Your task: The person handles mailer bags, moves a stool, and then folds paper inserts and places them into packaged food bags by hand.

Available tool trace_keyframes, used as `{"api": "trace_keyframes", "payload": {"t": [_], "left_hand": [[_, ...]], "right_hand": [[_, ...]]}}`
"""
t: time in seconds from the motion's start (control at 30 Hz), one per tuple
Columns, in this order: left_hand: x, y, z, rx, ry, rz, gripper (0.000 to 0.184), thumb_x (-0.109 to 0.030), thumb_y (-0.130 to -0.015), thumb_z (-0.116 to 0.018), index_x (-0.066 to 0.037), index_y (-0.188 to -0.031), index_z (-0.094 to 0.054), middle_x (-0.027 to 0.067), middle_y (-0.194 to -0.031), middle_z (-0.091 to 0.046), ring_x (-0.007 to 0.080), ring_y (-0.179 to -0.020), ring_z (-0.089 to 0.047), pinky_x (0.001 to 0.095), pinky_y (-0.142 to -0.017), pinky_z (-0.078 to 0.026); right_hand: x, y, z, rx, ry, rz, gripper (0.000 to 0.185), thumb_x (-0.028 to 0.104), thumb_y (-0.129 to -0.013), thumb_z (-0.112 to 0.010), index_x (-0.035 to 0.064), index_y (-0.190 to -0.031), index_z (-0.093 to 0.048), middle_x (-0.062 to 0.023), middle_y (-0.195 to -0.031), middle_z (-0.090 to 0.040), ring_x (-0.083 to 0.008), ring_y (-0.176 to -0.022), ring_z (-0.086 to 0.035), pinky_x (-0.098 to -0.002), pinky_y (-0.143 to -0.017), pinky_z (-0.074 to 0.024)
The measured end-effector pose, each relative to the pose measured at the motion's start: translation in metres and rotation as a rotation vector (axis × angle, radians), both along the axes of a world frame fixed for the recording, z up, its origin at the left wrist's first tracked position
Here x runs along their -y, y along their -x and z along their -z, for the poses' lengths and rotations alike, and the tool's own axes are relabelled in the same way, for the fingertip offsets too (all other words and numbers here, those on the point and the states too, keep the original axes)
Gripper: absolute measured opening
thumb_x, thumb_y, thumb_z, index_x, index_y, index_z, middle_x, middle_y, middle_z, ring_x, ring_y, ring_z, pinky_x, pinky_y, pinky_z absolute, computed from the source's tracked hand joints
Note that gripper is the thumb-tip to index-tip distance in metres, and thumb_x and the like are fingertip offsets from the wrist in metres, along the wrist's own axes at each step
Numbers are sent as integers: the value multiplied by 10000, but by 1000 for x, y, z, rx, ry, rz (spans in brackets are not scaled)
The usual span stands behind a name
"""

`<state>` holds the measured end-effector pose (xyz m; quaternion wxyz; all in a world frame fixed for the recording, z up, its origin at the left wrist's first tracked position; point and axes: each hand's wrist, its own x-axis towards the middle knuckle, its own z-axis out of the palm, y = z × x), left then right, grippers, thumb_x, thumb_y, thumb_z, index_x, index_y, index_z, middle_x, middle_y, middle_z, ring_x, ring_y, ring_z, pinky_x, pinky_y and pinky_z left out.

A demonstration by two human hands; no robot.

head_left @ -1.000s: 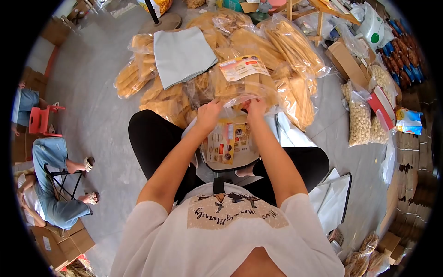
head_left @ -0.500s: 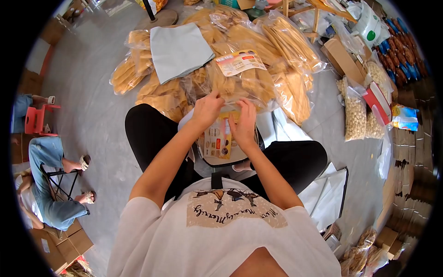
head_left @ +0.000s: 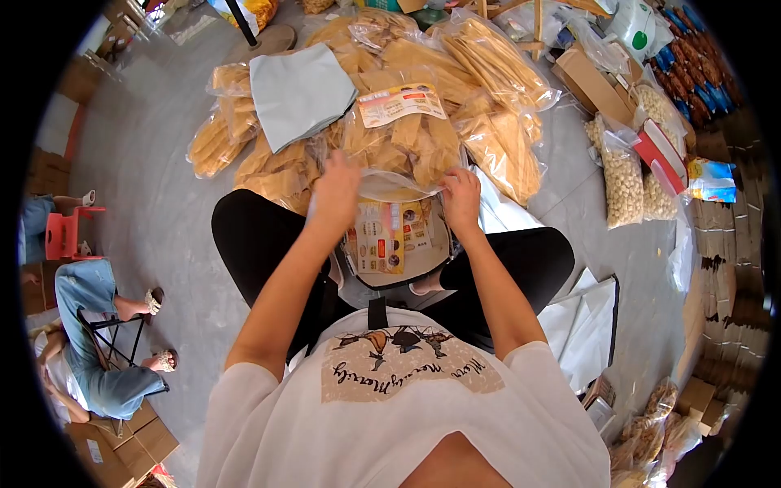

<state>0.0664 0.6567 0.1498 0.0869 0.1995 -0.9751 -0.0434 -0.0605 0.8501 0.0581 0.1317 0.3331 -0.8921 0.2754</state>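
Sitting with my knees wide apart, I have the plastic bag (head_left: 407, 150) in front of me, lying on the near side of a pile of bags (head_left: 492, 61). It contains long yellow dried pieces, and its edge faces me, probably so that I can reach it with both hands. My hands are apart: the left hand (head_left: 335, 191) is near the left corner of this edge, and the right hand (head_left: 462, 199) is at the right corner. I cannot tell if the fingers of either one are pinching the plastic. A label (head_left: 400, 105) rests on the bag with its printed side up, perhaps so that it can be read. More printed sheets (head_left: 381, 236) lie between my knees on a pale stand (head_left: 394, 278), I think to be within short reach.

The grey cloth (head_left: 301, 93) lies on the pile, behind my left hand, and its lower corner comes near the bag. Behind the bag the pile leaves little room. On my left, the grey floor (head_left: 183, 268) stretches toward a seated person (head_left: 102, 325). On my right, white sheets (head_left: 500, 203) lie just beyond the right hand, so the elbow has more freedom than the fingertips.
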Motion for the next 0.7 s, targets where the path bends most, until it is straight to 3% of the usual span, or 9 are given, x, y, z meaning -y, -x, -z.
{"api": "trace_keyframes", "payload": {"t": [0.07, 0.13, 0.27, 0.37, 0.5, 0.57, 0.63, 0.7], "left_hand": [[-22, 9, 4, -107, -104, 275, 309, -5, -656, -584, -57, -954, -521, 98, -978, -460, 274, -956, -502, 370, -653, -493], [-45, 20, 13, -76, -214, 372, 308, -41, -655, -615, -60, -950, -531, 89, -979, -470, 261, -934, -505, 358, -662, -495], [-60, 38, 42, -175, -208, 395, 300, -105, -660, -632, -59, -943, -545, 78, -951, -507, 247, -930, -506, 345, -660, -496], [-57, 46, 49, -99, -131, 467, 265, -132, -678, -623, -53, -923, -561, 73, -904, -545, 245, -924, -511, 340, -662, -497], [-55, 49, 44, -95, -96, 491, 244, -130, -689, -609, -32, -909, -566, 78, -861, -562, 255, -883, -536, 344, -662, -495], [-50, 47, 42, -93, -83, 486, 230, -121, -700, -595, -27, -908, -564, 83, -859, -561, 260, -869, -545, 348, -662, -495], [-38, 40, 25, 72, -123, 428, 179, -119, -727, -565, -24, -879, -555, 95, -837, -560, 272, -832, -559, 355, -643, -490], [-19, 37, 46, -209, 0, 422, 122, -133, -746, -552, -34, -817, -548, 92, -813, -554, 271, -799, -567, 359, -621, -480]], "right_hand": [[2, 0, -6, 16, 91, -159, 113, 37, -649, -634, 83, -751, -633, -48, -856, -572, -236, -924, -506, -409, -921, -323], [7, -6, -16, -22, 101, -177, 109, 37, -648, -634, 82, -748, -637, -39, -802, -572, -228, -876, -517, -407, -918, -326], [8, -10, -26, -92, 135, -251, 88, 40, -654, -631, 70, -736, -642, -41, -734, -573, -229, -794, -532, -381, -871, -358], [6, -11, -28, -13, 182, -227, 70, 45, -661, -627, 61, -729, -639, -50, -716, -574, -244, -755, -534, -366, -803, -385], [7, -10, -35, -10, 199, -202, 56, 47, -664, -625, 57, -719, -632, -64, -718, -580, -254, -754, -536, -364, -748, -394], [8, -2, -44, -31, 62, -175, 47, 48, -665, -628, 54, -712, -625, -84, -715, -581, -264, -753, -542, -370, -738, -397], [4, 10, -53, -48, 79, -168, 37, 58, -683, -626, 39, -711, -613, -99, -701, -574, -283, -736, -538, -378, -717, -399], [-2, 27, -51, -29, 126, -155, 65, 74, -689, -641, 23, -684, -600, -110, -649, -561, -308, -686, -530, -383, -678, -402]]}}
